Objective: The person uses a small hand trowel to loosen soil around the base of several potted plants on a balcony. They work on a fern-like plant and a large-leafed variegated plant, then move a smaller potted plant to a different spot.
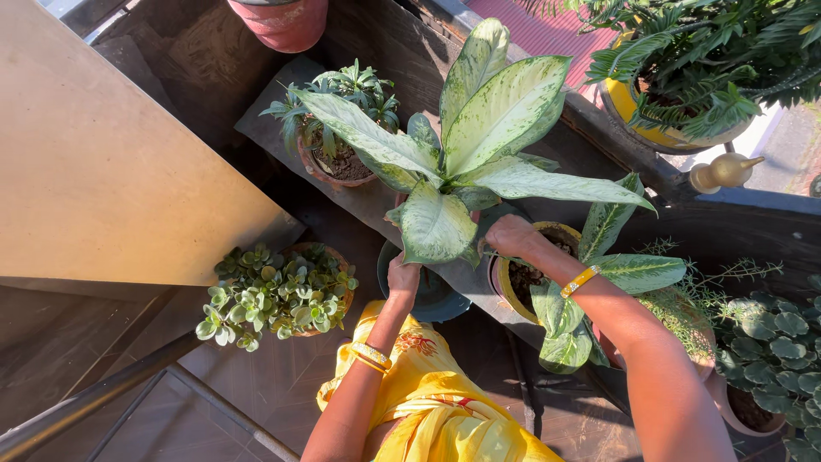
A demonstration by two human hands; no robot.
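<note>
A tall plant with big cream-and-green leaves (479, 145) grows from a dark teal pot (432, 299) at the middle. My left hand (402, 278) grips the near rim of that pot, under the leaves. My right hand (510, 235) reaches in beside the plant's stem, partly hidden by a leaf, so what it touches is unclear. It sits just above a yellow-rimmed pot (513, 287) of soil. Both wrists carry yellow bangles, and yellow cloth (428, 402) covers my lap below.
A small succulent in a clay pot (278, 295) stands at the left. A spiky green plant (342, 128) sits behind. A yellow pot with ferns (676, 77) is at the upper right, round-leaved plants (774, 342) at the right. A metal rail (94, 398) crosses lower left.
</note>
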